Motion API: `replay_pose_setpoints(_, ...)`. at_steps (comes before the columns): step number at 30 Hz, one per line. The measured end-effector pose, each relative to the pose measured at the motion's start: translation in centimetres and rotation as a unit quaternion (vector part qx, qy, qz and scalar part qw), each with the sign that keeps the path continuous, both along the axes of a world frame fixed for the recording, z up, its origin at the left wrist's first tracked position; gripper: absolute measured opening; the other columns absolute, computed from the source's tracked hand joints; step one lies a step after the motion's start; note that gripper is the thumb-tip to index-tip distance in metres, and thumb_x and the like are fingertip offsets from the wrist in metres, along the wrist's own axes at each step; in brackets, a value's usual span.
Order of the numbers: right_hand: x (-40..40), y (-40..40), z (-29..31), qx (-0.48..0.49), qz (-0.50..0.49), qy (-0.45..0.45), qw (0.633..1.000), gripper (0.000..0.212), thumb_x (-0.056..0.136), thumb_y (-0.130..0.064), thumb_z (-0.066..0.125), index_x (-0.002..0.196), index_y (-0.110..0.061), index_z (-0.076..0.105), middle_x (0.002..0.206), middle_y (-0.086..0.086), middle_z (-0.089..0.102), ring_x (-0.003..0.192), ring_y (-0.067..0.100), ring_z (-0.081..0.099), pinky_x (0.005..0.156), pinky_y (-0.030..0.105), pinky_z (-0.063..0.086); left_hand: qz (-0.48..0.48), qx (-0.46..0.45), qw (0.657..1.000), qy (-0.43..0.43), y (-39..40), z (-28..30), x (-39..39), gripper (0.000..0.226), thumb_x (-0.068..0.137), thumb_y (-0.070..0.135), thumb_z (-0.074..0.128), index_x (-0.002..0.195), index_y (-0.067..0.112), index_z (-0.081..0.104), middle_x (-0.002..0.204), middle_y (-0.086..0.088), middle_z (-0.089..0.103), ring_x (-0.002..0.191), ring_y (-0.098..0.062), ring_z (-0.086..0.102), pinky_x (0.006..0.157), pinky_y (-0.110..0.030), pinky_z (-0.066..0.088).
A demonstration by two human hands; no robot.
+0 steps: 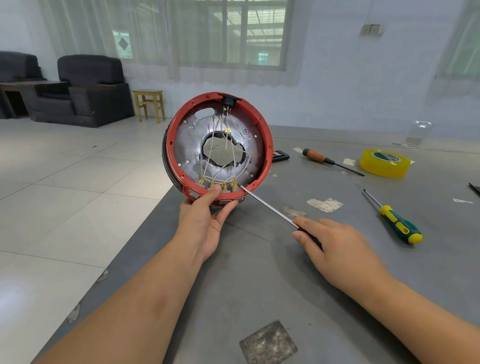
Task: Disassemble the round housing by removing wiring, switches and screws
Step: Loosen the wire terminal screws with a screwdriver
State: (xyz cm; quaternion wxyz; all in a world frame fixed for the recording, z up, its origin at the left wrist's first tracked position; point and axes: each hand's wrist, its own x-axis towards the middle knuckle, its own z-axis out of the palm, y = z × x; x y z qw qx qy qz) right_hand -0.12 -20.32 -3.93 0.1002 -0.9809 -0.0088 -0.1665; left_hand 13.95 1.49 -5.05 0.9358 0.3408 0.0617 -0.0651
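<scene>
A grey surface [270,267] runs under me, tiled floor and dark armchairs [90,90] off to the left. My left hand [203,224] props the housing [217,148] on edge at the surface's near-left corner, thumb hooked over the lower rim, fingers cupped beneath. Its open face points at me, axis roughly level. It looks light but stiff: a red plastic ring round a thin metal plate. The rim is the safe hold; the white wires [221,153] and brass terminals [218,185] look fragile. My right hand [338,251] pinches a screwdriver [268,207], shaft slanting up-left, tip at the rightmost terminal. Farther right lie two spare screwdrivers [392,220] and yellow tape [384,163].
</scene>
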Motion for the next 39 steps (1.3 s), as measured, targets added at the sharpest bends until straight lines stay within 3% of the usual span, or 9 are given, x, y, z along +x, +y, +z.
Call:
replay_pose_setpoints(7,0.0,0.3,-0.1,0.015,-0.003,-0.011,1.000,0.044,0.101,-0.056,0.032,0.125,-0.030,0.058,0.089,-0.004,0.063,0.086,0.021,0.060,0.076,0.040,0.053,-0.003,0.002,1.000,0.004,0.0,0.1,-0.1,0.061,0.089,-0.001,0.077,0.144,0.000,0.050,0.133,-0.021,0.068,0.110,-0.036,0.074,0.073,-0.044,0.066)
replay_pose_setpoints(17,0.0,0.5,-0.1,0.056,-0.004,-0.030,0.998,0.034,0.103,-0.049,0.041,0.127,-0.035,0.059,0.097,-0.005,0.067,0.093,0.020,0.062,0.080,0.042,0.053,-0.013,0.005,1.000,0.006,-0.1,0.4,-0.6,0.064,0.091,-0.002,0.075,0.148,-0.002,0.045,0.134,-0.024,0.066,0.110,-0.039,0.074,0.071,-0.043,0.065)
replay_pose_setpoints(25,-0.4,-1.0,0.4,-0.033,-0.012,-0.026,0.999,0.039,0.103,-0.054,0.034,0.138,-0.047,0.049,0.106,-0.014,0.062,0.096,0.017,0.063,0.071,0.038,0.054,-0.029,-0.008,0.999,0.021,0.1,0.6,-1.0,0.055,0.096,0.007,0.072,0.145,0.005,0.048,0.136,-0.025,0.063,0.108,-0.044,0.074,0.069,-0.042,0.066)
replay_pose_setpoints(33,-0.1,-1.5,0.2,-0.111,-0.001,-0.069,0.991,0.043,0.100,-0.057,0.030,0.133,-0.046,0.056,0.094,-0.014,0.059,0.076,0.015,0.064,0.049,0.030,0.045,-0.033,0.014,0.999,0.017,0.4,0.5,-0.7,0.057,0.096,-0.001,0.067,0.148,-0.001,0.044,0.132,-0.027,0.066,0.096,-0.042,0.077,0.066,-0.043,0.065)
replay_pose_setpoints(37,-0.2,-1.2,0.3,-0.135,0.008,-0.101,0.986,0.033,0.101,-0.051,0.042,0.124,-0.043,0.062,0.086,-0.013,0.060,0.064,0.015,0.062,0.041,0.022,0.029,-0.050,0.040,0.998,0.007,0.4,0.6,-0.7,0.049,0.096,-0.006,0.066,0.141,-0.001,0.048,0.124,-0.027,0.068,0.100,-0.046,0.076,0.077,-0.052,0.066)
replay_pose_setpoints(39,-0.3,-1.1,0.4,-0.149,0.012,-0.108,0.983,0.030,0.100,-0.049,0.045,0.122,-0.041,0.064,0.083,-0.011,0.060,0.059,0.017,0.061,0.040,0.023,0.028,-0.057,0.052,0.997,-0.001,0.3,0.6,-0.8,0.037,0.097,-0.007,0.064,0.130,0.004,0.052,0.120,-0.025,0.069,0.102,-0.047,0.075,0.081,-0.055,0.064)
